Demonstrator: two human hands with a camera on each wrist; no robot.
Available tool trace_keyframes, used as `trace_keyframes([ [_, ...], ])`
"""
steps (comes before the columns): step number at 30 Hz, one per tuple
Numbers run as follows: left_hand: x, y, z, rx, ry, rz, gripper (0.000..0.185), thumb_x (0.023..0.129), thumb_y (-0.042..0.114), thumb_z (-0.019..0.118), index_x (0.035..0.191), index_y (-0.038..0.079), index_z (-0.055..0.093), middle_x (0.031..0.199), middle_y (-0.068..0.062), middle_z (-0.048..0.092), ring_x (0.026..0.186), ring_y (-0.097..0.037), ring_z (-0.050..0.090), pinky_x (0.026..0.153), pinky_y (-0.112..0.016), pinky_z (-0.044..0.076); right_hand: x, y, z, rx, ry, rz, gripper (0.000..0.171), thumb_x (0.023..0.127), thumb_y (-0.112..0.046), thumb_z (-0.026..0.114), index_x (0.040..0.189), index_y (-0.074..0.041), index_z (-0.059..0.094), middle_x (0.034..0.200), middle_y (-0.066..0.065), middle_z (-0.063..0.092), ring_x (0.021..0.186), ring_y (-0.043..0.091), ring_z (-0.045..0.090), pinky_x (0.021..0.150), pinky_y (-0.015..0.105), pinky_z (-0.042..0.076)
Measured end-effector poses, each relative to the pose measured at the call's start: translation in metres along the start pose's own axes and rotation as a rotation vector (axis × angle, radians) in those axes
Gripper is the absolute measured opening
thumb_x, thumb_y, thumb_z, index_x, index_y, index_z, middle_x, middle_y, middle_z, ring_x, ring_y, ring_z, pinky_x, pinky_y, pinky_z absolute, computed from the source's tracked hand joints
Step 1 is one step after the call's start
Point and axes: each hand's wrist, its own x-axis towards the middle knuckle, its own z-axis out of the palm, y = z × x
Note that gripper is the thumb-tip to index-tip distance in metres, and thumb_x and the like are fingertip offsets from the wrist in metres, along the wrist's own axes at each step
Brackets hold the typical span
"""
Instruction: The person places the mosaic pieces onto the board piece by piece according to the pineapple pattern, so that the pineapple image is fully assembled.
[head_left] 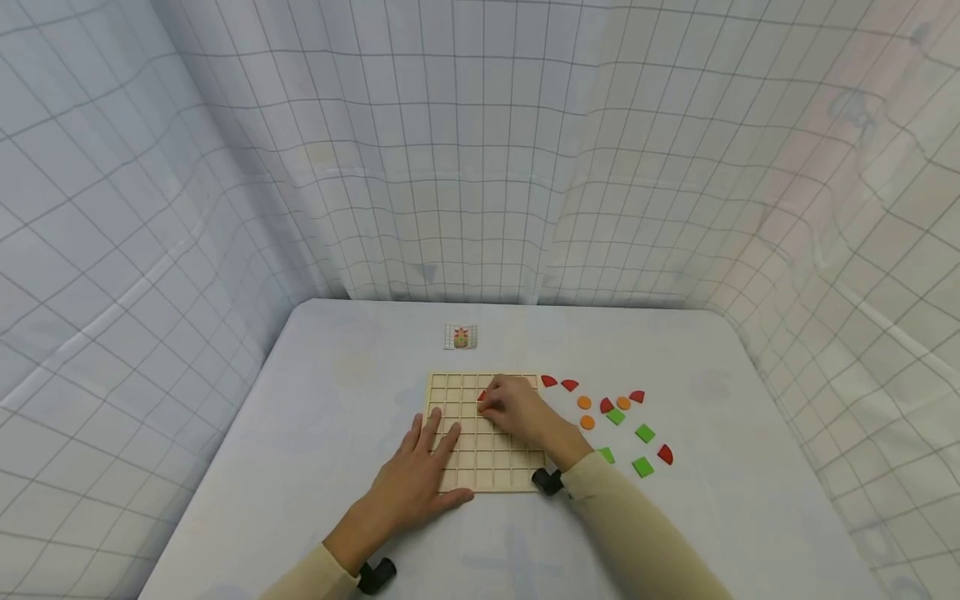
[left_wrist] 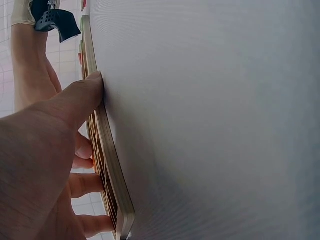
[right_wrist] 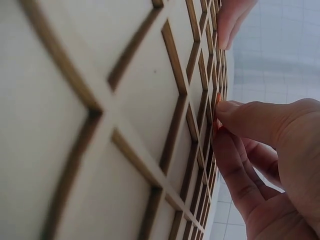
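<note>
A square wooden grid board (head_left: 468, 458) lies on the table, with a red quarter-circle piece (head_left: 482, 395) in its upper part, close to my right fingers. My right hand (head_left: 513, 406) pinches a small orange piece (right_wrist: 217, 112) between thumb and fingers, low over the grid. That piece is mostly covered by the fingertips. My left hand (head_left: 415, 481) rests with spread, straight fingers on the board's left side. Its thumb (left_wrist: 82, 97) lies along the front edge of the board.
Right of the board lie loose red quarter-circles (head_left: 666, 454), orange discs (head_left: 584, 402) and green squares (head_left: 642, 467). A small picture card (head_left: 461, 337) lies behind the board. White gridded curtains (head_left: 465, 167) surround the table.
</note>
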Motion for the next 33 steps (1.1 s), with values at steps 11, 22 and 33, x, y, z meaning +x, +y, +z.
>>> trace_keyframes([
  [11, 0.0, 0.001, -0.002, -0.01, -0.006, -0.008, 0.107, 0.102, 0.072, 0.08, 0.179, 0.007, 0.045, 0.19, -0.034, 0.027, 0.172, -0.067, 0.031, 0.129, -0.071, 0.052, 0.005, 0.008, 0.009, -0.008, 0.008, -0.058, 0.006, 0.106, -0.01, 0.087, 0.106, -0.008, 0.093, 0.107, 0.006, 0.082, 0.096, 0.018, 0.077, 0.083, 0.031, 0.066],
  [22, 0.001, 0.001, 0.0, -0.008, -0.002, -0.017, 0.107, 0.101, 0.071, 0.082, 0.179, 0.008, 0.045, 0.19, -0.032, 0.027, 0.173, -0.065, 0.031, 0.131, -0.07, 0.05, -0.012, 0.003, -0.023, -0.027, 0.042, 0.169, 0.014, 0.107, -0.006, 0.081, 0.118, -0.005, 0.091, 0.112, 0.01, 0.079, 0.095, 0.019, 0.074, 0.087, 0.033, 0.067],
  [33, 0.003, -0.002, 0.006, 0.0, -0.007, -0.026, 0.107, 0.102, 0.071, 0.081, 0.181, 0.01, 0.042, 0.192, -0.03, 0.023, 0.175, -0.064, 0.027, 0.134, -0.069, 0.047, -0.032, 0.037, -0.051, -0.055, 0.156, 0.358, 0.021, 0.107, -0.007, 0.082, 0.127, -0.003, 0.088, 0.12, 0.016, 0.077, 0.102, 0.027, 0.074, 0.091, 0.044, 0.068],
])
